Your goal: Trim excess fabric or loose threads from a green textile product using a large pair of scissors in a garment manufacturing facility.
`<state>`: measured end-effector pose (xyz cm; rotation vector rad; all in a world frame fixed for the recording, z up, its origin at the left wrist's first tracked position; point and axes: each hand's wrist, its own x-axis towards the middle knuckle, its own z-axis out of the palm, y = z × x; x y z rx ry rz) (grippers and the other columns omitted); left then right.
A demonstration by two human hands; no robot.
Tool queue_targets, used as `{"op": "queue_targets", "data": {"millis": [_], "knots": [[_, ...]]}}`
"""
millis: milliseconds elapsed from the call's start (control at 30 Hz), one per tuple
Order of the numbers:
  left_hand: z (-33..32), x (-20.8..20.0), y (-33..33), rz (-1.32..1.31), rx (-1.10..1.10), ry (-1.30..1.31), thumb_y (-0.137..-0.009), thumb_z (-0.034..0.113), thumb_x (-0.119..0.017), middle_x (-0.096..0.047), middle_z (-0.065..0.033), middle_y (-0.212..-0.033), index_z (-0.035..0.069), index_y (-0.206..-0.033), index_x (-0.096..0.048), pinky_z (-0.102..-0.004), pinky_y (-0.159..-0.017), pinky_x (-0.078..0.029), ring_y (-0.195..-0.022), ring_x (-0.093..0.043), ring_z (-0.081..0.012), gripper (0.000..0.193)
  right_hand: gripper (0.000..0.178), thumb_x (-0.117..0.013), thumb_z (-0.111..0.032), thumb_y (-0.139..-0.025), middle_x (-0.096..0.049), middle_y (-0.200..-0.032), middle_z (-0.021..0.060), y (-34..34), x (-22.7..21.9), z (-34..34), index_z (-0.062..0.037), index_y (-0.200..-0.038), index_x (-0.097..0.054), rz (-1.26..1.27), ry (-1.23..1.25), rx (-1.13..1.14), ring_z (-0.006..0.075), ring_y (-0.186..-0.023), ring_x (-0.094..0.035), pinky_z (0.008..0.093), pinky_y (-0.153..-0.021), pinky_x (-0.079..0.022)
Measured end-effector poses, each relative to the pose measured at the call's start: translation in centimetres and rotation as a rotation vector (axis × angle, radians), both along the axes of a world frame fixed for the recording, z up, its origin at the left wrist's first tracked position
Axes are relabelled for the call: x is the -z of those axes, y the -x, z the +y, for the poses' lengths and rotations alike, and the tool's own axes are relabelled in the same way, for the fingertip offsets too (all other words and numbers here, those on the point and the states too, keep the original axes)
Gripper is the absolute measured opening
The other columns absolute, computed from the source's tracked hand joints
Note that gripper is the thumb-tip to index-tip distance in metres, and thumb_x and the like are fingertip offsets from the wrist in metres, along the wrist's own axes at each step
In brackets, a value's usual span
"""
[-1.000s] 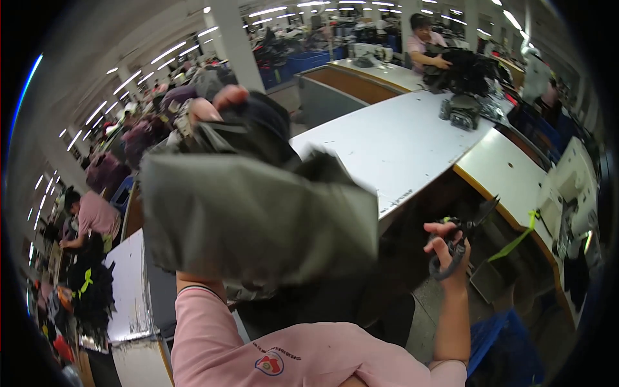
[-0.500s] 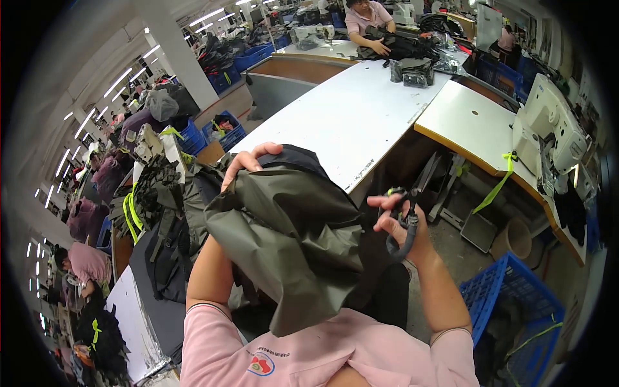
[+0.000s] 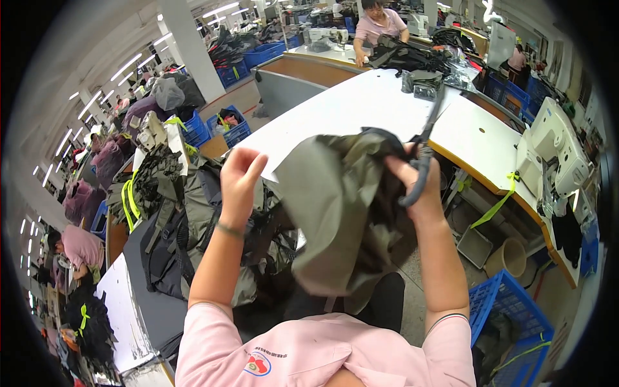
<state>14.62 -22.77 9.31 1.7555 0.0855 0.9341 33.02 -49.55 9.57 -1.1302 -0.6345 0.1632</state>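
Observation:
An olive-green piece of coated fabric, perhaps a sewn bag part, hangs in loose folds in front of my body, with a black edge at its top. My right hand grips its upper right edge. That same hand also holds dark-handled scissors, their blades pointing up and away over the white table. My left hand is raised to the left of the fabric, apart from it. Its fingers are loosely bent with the thumb standing off, and nothing shows in them. Some right fingers are hidden behind the fabric.
A white table stretches ahead. Dark fabric pieces and straps are heaped at my left. A sewing machine stands on the right-hand table, with a blue crate below. Across the table a co-worker handles black goods.
My left hand has let go of the fabric's upper left edge. The fabric has swung right into my right hand, which still holds the scissors, now with blades pointing upward.

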Motion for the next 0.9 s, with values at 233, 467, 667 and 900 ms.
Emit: {"op": "queue_targets", "data": {"millis": [233,467,667,900], "knots": [[-11.6,6.6,6.1,0.545,0.684,0.034,-0.078,0.049,-0.080,-0.053,-0.0155,-0.136,0.001,-0.143,-0.042,-0.0361,-0.098,-0.045,-0.116,-0.057,-0.0227,0.090,0.023,-0.077,-0.005,-0.079,-0.061,-0.081,0.0012,-1.8,2.5,1.4,0.0006,-0.092,-0.059,0.156,-0.231,0.193,0.0079,-0.069,-0.055,0.0216,-0.064,-0.043],[-10.2,7.0,0.9,-0.044,0.137,0.781,-0.093,0.021,-0.063,-0.059,-0.0136,-0.129,-0.002,-0.133,-0.052,-0.0400,-0.105,-0.043,-0.121,-0.055,-0.0257,0.047,0.026,-0.078,-0.004,-0.080,-0.055,-0.082,-0.0015,3.4,3.9,3.0,-0.0065,-0.086,-0.053,0.176,-0.246,0.162,0.0072,-0.073,-0.050,0.0236,-0.069,-0.041],[4.0,2.5,4.7,-0.218,0.589,0.803,-0.098,0.006,-0.038,-0.061,-0.0215,-0.127,-0.009,-0.129,-0.053,-0.0461,-0.098,-0.053,-0.111,-0.064,-0.0318,0.037,0.034,-0.081,-0.014,-0.081,-0.056,-0.087,0.0018,7.4,9.6,-2.2,-0.0041,-0.097,-0.051,0.079,0.083,-0.246,0.0074,-0.070,-0.055,0.0223,-0.066,-0.045],[2.2,5.0,5.1,0.123,0.601,0.997,-0.096,0.006,-0.046,-0.067,-0.0185,-0.116,-0.008,-0.117,-0.062,-0.0397,-0.094,-0.055,-0.105,-0.067,-0.0264,0.030,0.056,-0.084,-0.044,-0.077,-0.051,-0.075,-0.0021,5.8,8.0,-2.7,-0.0050,-0.101,-0.052,-0.087,-0.053,-0.305,0.0106,-0.079,-0.055,0.0374,-0.098,-0.045]]}}
